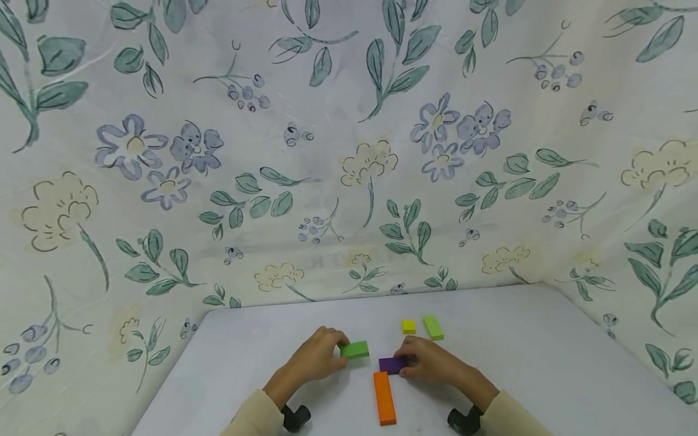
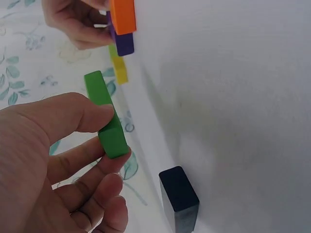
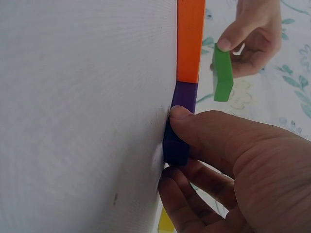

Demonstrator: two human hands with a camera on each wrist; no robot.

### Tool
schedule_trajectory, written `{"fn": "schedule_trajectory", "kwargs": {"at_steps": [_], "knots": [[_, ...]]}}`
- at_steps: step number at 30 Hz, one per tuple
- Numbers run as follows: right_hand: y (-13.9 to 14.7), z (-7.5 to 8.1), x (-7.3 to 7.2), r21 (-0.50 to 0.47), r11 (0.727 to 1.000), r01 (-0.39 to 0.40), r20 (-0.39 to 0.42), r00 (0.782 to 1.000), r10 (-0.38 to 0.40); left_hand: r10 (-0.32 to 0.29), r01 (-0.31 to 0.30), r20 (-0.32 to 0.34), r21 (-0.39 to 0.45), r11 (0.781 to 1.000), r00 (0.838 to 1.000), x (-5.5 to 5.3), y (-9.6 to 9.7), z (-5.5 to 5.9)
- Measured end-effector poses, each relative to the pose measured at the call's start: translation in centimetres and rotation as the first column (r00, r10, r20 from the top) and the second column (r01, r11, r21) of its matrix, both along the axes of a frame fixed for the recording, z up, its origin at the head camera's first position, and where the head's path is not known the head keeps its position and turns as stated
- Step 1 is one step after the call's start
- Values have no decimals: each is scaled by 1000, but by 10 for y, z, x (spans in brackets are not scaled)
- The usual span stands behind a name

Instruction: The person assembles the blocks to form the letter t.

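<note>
And here the left hand [image 1: 320, 354] is pinching the green block [image 1: 357, 350], a narrow grip, thumb on one side, fingers on the other; it is taking just one end, presumably so the far end is sticking out free. That block is hanging clear of the worktop [image 1: 245, 345], it seems, tipping a little in the left wrist view.

Over to the right hand [image 1: 428, 361]: its grip is closing round one end of the purple block [image 1: 389, 366], thumb and fingertips pressing from opposite sides, which is probably steadying it low at the surface.

Moving out, the orange block [image 1: 385, 399] is pointing towards the person, its far end meeting the purple one at a corner; whether they are truly touching, I'm not able to tell. Further back, the yellow block [image 1: 408, 327] and the light green block [image 1: 433, 327] are lying apart, perhaps sitting there to stay out of the hands' way.
</note>
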State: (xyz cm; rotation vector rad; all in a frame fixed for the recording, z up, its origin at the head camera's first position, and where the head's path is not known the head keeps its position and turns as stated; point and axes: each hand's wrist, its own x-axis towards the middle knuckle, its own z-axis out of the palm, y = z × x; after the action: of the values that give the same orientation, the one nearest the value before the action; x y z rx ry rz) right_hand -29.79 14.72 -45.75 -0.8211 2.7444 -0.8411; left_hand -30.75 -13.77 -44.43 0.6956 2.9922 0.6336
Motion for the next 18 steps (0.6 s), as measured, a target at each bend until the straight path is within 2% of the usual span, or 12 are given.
{"fn": "schedule_trajectory", "kwargs": {"at_steps": [6, 18], "knots": [[1, -1, -1, 2, 1000, -5, -4, 1000, 5, -25, 24, 41, 27, 999, 999, -1, 1, -3], [1, -5, -3, 10, 1000, -2, -11, 1000, 3, -70, 69, 33, 26, 997, 997, 8, 6, -2]]}}
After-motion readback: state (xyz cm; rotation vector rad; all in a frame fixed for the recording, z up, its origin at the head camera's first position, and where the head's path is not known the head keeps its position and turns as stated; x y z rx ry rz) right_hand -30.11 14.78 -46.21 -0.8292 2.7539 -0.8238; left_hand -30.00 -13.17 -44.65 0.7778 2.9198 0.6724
